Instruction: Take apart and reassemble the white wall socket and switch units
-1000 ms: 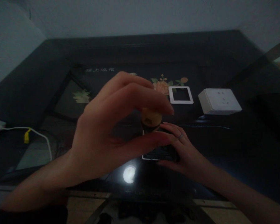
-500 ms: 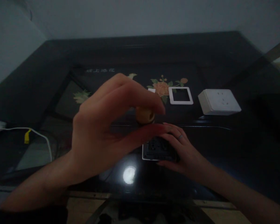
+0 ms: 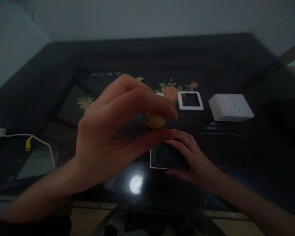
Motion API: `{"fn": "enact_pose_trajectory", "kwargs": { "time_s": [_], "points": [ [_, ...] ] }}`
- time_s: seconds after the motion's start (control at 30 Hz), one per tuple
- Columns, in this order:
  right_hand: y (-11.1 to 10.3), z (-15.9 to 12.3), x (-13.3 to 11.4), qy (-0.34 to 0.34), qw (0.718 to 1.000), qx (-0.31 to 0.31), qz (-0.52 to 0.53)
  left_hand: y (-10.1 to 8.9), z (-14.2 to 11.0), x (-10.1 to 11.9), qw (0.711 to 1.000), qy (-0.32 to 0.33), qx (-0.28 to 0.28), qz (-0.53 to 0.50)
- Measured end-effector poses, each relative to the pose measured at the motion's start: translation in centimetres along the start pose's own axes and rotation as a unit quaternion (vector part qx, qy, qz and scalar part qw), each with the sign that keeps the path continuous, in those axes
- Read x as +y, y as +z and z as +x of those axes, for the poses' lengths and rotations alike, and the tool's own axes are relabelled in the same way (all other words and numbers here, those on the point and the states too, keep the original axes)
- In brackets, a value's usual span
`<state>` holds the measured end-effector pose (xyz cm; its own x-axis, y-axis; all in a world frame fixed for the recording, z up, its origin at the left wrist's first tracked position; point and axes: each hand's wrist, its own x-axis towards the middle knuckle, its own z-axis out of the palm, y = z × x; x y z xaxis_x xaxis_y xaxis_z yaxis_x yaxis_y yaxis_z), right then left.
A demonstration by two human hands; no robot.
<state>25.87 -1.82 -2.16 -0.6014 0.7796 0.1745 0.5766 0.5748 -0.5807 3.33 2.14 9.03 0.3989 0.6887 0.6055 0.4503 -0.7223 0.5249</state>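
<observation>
My left hand is curled with thumb and fingers around the yellow handle of what looks like a screwdriver. Its handle end faces me, and the shaft is hidden. Just below it, a wall socket lies with its black back up and a thin white edge showing. My right hand, with a ring on one finger, grips that socket from the right, fingers over the far side and thumb at the near edge. The socket's far part is hidden behind both hands.
Beyond my hands lies a white square frame, with a white boxed socket to its right. A small white piece shows partly behind my left hand. A white cable with a yellow tag runs along the left of the glossy dark table.
My left hand has shifted slightly to the right and the yellow handle has turned, so the dark notch on its end no longer shows. My right hand and the socket stay put.
</observation>
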Motion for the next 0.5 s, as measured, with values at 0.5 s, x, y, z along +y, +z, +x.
{"fn": "enact_pose_trajectory", "kwargs": {
  "time_s": [0.5],
  "points": [
    [0.0,0.1,0.0,-0.009,1.000,0.000,-0.009,0.1,0.2,-0.9,0.999,0.037,-0.003,0.006]
  ]
}}
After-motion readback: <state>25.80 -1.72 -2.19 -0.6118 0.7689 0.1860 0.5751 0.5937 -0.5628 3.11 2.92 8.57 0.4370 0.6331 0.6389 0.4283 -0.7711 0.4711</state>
